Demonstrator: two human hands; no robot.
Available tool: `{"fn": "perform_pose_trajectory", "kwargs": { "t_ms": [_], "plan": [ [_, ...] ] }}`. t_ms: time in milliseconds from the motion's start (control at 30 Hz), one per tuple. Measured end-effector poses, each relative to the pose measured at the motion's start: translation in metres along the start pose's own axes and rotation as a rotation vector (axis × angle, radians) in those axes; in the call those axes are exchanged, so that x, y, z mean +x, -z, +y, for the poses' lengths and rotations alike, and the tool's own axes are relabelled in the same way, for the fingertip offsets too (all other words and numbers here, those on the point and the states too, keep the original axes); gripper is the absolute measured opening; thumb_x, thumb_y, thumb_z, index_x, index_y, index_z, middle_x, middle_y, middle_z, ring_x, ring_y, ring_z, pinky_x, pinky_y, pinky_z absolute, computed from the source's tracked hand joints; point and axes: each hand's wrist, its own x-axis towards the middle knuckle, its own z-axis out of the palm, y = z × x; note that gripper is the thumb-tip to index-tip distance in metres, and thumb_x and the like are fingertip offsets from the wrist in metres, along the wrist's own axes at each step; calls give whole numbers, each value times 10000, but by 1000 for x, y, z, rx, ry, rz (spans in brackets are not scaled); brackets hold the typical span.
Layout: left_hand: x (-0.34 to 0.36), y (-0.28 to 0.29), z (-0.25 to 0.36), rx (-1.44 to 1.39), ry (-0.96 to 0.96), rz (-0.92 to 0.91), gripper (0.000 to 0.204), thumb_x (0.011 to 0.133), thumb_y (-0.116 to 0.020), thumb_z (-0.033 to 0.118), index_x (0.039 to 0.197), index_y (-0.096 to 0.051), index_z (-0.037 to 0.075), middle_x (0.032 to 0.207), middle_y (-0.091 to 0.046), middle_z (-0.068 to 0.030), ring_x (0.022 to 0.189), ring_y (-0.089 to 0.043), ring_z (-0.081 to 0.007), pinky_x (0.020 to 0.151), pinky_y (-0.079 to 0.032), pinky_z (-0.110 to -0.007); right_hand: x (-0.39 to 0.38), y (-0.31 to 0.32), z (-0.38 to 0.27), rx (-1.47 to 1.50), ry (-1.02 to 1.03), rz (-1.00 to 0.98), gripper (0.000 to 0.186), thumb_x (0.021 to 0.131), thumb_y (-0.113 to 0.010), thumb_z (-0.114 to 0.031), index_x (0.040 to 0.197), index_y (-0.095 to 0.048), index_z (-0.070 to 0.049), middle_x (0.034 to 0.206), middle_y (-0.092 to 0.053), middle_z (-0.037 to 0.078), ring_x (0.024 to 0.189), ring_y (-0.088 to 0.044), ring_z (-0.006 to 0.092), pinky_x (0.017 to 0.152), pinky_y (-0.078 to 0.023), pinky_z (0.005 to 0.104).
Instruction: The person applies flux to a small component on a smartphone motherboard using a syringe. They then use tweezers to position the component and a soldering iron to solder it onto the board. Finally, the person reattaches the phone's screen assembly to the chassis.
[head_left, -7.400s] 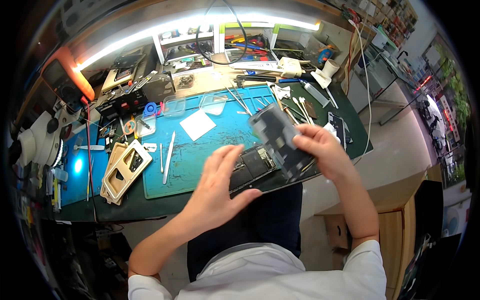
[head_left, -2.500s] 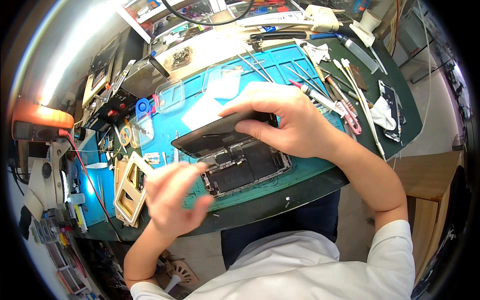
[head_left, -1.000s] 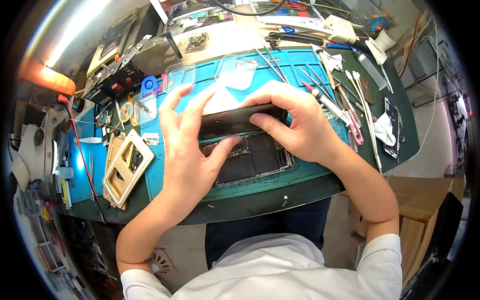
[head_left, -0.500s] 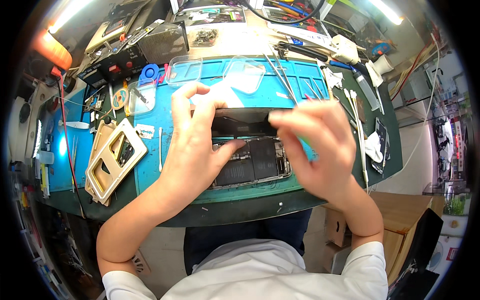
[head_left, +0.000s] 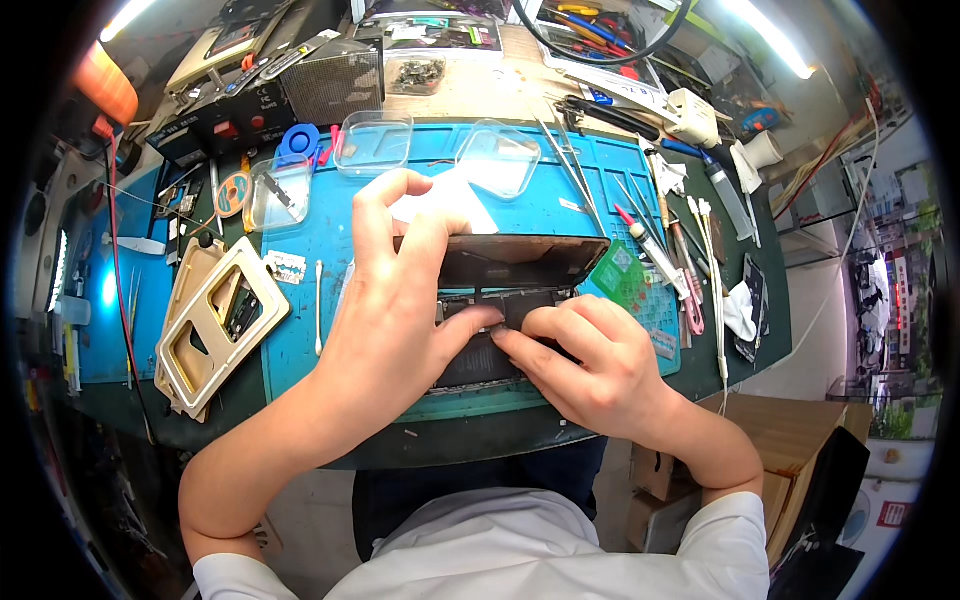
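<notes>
An opened phone (head_left: 466,368) lies on the blue work mat, its dark inside and batteries partly covered by my hands. Its dark screen (head_left: 545,262) is tilted up along the far side. My left hand (head_left: 382,300) is closed about the screen's left end, fingers at its far face, while the thumb reaches down to the inside of the phone. Close to that thumb tip, my right hand (head_left: 600,365) has its fingers curled and pressed together over the middle of the phone. Whatever the right fingertips pinch or press is hidden.
Clear plastic trays (head_left: 372,145) and tweezers (head_left: 572,172) lie beyond the phone. To the right are a syringe (head_left: 655,258), cotton swabs (head_left: 712,280) and a green board (head_left: 618,276). A beige frame holder (head_left: 222,325) and a swab (head_left: 319,305) are at the left.
My right hand has come down and left onto the phone's inside, beside my left thumb. The raised screen is still held by my left hand.
</notes>
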Motion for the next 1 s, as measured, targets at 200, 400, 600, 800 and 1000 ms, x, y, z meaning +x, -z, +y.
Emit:
{"fn": "perform_pose_trajectory", "kwargs": {
  "t_ms": [200, 400, 600, 800, 1000],
  "plan": [
    [1, 1, -1, -8, 6, -17, 722, 693, -916, -11, 1285, -506, 42, 1428, -330, -212, 1102, -594, -376, 931, -558, -461, -2, -3, 1, 65, -43, 36, 335, 708, -821, -24, 1040, -771, -29, 947, -639, 54, 743, -601, 222, 627, -503, 336],
    [3, 1, 2, -41, 48, -28, 698, 697, -924, -8, 1252, -507, 65, 1426, -337, -196, 1152, -590, -347, 966, -567, -418, -3, -4, 3, 78, -31, 29, 359, 699, -822, -12, 1054, -769, -24, 950, -638, 58, 745, -601, 226, 633, -499, 338],
    [4, 3, 3, -28, 60, -41, 707, 692, -932, 4, 1253, -506, 60, 1426, -336, -205, 1167, -583, -357, 961, -569, -418, -1, -3, 3, 85, -35, 10, 370, 703, -823, -9, 1068, -767, -29, 960, -632, 54, 751, -591, 217, 637, -494, 333],
    [4, 1, 0, 8, 26, -20, 708, 698, -918, -8, 1267, -501, 44, 1415, -340, -211, 1142, -587, -374, 936, -564, -433, -2, -3, 3, 104, -48, 7, 368, 707, -815, 1, 1071, -766, -23, 960, -634, 58, 759, -599, 220, 646, -498, 332],
    [4, 1, 1, -46, 58, -13, 697, 703, -903, -37, 1266, -501, 55, 1411, -346, -194, 1137, -572, -350, 979, -542, -427, -2, -5, 3, 90, -39, 35, 339, 712, -783, -11, 1050, -749, -8, 963, -632, 64, 765, -601, 215, 650, -509, 341]
  ]
}}
